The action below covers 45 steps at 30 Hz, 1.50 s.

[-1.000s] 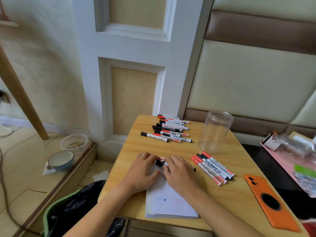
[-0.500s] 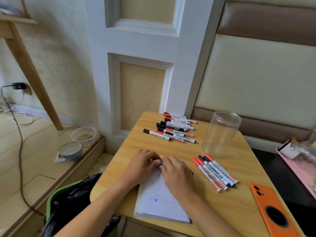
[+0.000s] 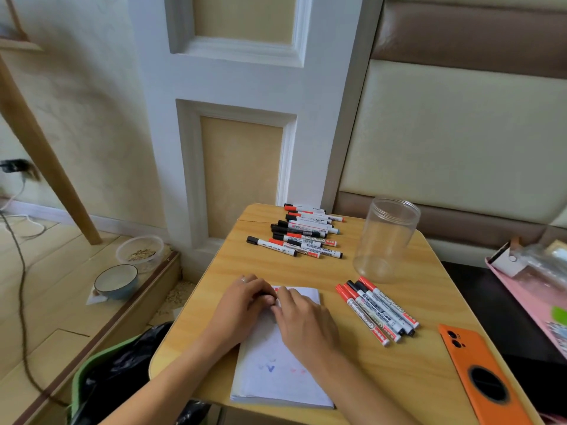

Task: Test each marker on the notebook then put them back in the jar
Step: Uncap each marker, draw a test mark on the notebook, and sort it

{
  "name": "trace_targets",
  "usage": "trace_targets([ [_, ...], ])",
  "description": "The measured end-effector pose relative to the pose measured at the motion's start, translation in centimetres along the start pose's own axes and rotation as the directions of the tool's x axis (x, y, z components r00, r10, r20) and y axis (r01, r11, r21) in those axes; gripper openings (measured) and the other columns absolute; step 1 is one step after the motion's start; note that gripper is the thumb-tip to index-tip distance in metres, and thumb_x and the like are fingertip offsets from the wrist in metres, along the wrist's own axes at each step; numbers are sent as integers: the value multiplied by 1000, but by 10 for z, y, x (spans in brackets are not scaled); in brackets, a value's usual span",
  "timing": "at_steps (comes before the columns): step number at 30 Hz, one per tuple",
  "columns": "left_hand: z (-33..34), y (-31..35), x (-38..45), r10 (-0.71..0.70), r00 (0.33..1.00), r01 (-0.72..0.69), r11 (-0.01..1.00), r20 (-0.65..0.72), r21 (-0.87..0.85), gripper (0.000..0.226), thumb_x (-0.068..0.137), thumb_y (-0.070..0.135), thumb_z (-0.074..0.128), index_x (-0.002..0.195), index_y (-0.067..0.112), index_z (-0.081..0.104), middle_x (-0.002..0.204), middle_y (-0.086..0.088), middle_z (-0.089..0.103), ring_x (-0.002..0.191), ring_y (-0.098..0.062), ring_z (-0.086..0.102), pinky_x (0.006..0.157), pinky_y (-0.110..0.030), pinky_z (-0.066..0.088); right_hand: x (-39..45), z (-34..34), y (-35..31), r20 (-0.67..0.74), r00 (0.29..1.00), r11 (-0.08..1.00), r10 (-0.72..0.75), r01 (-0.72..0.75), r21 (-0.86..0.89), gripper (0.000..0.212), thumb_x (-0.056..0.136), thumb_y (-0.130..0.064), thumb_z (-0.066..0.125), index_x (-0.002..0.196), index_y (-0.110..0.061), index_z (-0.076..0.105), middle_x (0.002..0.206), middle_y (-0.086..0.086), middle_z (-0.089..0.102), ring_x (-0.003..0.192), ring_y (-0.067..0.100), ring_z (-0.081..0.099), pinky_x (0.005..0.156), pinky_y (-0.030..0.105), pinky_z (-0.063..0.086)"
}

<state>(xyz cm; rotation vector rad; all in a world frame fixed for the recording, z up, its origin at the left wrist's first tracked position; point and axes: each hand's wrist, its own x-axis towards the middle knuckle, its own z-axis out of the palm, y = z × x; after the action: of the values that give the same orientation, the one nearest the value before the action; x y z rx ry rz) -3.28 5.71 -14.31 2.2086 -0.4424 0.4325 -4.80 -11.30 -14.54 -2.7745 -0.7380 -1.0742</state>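
I've got left hand (image 3: 242,305) and right hand (image 3: 302,322) together, gripping a marker (image 3: 274,294) over the notebook (image 3: 276,375) (probably capping), next: jar (image 3: 385,239).

The tabletop (image 3: 264,271) is light yellow wood with a visible grain, and the notebook (image 3: 276,381) on it is white, with small blue and faint pinkish-red marks. The markers (image 3: 302,237) at the far edge and those (image 3: 376,308) by the clear jar (image 3: 385,237) have white barrels with black print and red or black caps; one far tip looks blue, perhaps. The phone (image 3: 481,375) is orange with a black ring.
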Motion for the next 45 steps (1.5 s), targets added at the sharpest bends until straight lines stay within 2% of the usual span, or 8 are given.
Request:
trace_targets([
  [9, -2, 1, -1, -6, 1000, 6, 998, -3, -69, 19, 91, 4, 66, 89, 21, 75, 85, 9, 62, 87, -4, 58, 71, -9, 38, 0, -1, -1, 32, 999, 1000, 11, -10, -17, 22, 84, -36, 81, 90, -29, 61, 69, -7, 54, 50, 13, 59, 36, 28, 37],
  [14, -3, 2, -2, 1, 1000, -3, 996, -17, -88, 19, 92, 5, 66, 88, 21, 74, 84, 10, 60, 87, -5, 58, 71, -9, 39, 2, -5, -3, 34, 999, 999, 32, -31, -41, 21, 97, -39, 44, 95, -29, 63, 72, -7, 56, 51, 14, 61, 36, 28, 36],
  [20, -3, 1, -1, -23, 999, 21, 996, -32, -85, 23, 88, 1, 67, 86, 23, 72, 84, 12, 62, 86, -7, 59, 69, -11, 41, 0, -4, 0, 99, 994, 999, 41, -38, -25, 21, 88, -36, 76, 100, -33, 60, 69, -7, 53, 47, 19, 57, 35, 29, 36],
  [26, -4, 2, -1, -75, 995, 65, 989, -71, -134, 23, 89, 2, 70, 88, 24, 72, 87, 16, 64, 88, -7, 61, 70, -13, 43, 2, -6, 2, 74, 988, 991, 133, -130, -39, 26, 100, -43, 43, 110, -29, 62, 70, -8, 59, 47, 18, 58, 36, 30, 38],
  [29, -5, 1, 0, -70, 994, 60, 992, -89, -114, 23, 90, 5, 70, 90, 28, 69, 91, 17, 62, 89, -7, 59, 71, -14, 43, 3, -6, -2, 60, 978, 977, 198, -192, -91, 26, 98, -43, 47, 93, -22, 62, 66, -7, 60, 43, 15, 57, 38, 26, 24],
  [35, -6, -9, 19, -179, 981, 173, 982, -80, -77, 24, 93, 2, 64, 99, 24, 71, 97, 11, 63, 91, 2, 57, 73, -10, 43, 0, 0, -3, 38, 979, 977, 203, -200, -73, 30, 96, -43, 43, 86, -22, 62, 65, -8, 54, 44, 16, 55, 40, 27, 24],
  [39, -2, -15, 41, -188, 981, 189, 982, -55, 10, 22, 96, 9, 62, 105, 27, 72, 100, 13, 64, 93, -3, 57, 72, -10, 42, 1, 0, -3, 70, 980, 980, 186, -180, -88, 17, 84, -40, 75, 88, -24, 69, 63, -11, 55, 43, 9, 53, 42, 21, 18],
  [45, 10, -24, 45, -171, 985, 170, 978, 5, 120, 23, 99, 20, 61, 117, 31, 71, 107, 14, 68, 101, -6, 49, 75, -7, 37, 0, 3, -1, 55, 983, 984, 175, -173, -45, 20, 90, -43, 56, 88, -26, 66, 64, -12, 53, 43, 8, 50, 42, 21, 18],
])
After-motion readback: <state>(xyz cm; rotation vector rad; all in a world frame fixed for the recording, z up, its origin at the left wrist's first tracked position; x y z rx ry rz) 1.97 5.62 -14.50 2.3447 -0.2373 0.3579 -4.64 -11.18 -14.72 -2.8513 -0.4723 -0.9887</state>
